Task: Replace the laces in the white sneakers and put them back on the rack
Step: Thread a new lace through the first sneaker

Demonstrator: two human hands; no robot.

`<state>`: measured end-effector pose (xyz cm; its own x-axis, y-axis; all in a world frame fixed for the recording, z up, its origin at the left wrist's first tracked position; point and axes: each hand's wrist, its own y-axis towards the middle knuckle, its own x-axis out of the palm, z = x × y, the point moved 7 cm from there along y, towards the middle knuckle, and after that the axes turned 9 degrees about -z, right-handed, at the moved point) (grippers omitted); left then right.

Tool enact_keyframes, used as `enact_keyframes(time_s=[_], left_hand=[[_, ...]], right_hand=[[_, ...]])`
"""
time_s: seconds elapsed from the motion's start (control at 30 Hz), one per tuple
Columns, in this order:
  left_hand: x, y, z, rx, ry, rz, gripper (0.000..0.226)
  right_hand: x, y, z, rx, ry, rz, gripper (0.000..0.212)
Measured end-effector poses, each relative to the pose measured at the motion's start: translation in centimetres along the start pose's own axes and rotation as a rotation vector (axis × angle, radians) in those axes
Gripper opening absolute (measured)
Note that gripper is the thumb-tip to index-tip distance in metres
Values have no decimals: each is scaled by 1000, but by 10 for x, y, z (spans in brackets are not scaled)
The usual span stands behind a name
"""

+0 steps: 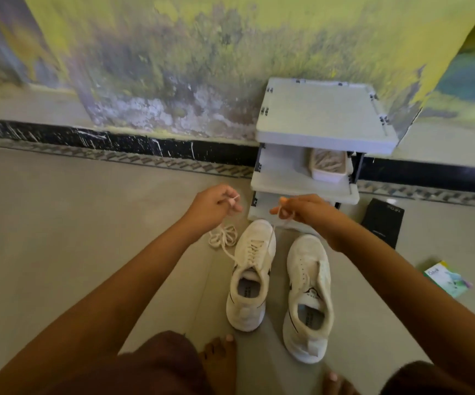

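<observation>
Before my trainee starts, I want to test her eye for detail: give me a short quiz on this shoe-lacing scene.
1. True or false: the white sneakers stand on the rack.
2. Which sneaker is laced? A: the one nearer the left hand. B: the one nearer the right hand. C: both.
3. Fill in: each hand pinches an end of the ___.
Key: 1 false, they stand on the floor. 2 A. 3 lace.
</observation>
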<state>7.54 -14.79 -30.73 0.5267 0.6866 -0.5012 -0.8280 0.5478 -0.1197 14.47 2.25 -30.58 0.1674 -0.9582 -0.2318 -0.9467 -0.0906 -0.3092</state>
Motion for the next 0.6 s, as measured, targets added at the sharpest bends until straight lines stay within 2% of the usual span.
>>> enact_keyframes(time_s=[0.13,0.23,0.33,0.43,0.6], left_hand=[[-29,0,54,78,-127,68,20],[-48,-3,84,115,-121,134,19],[-52,-7,96,96,-116,151,16],[-48,-10,100,80,-94,156,15],[-43,-15,107,77,-88,188,16]], right_hand=[[-7,-12,-49,-147,178,48,38],[-8,-18,-72,-225,260,61,38],[-6,-23,-82,-296,152,91,28],[-5,-26,-86,-347,87,159,10],[-8,-28,-90,-379,80,321,14]])
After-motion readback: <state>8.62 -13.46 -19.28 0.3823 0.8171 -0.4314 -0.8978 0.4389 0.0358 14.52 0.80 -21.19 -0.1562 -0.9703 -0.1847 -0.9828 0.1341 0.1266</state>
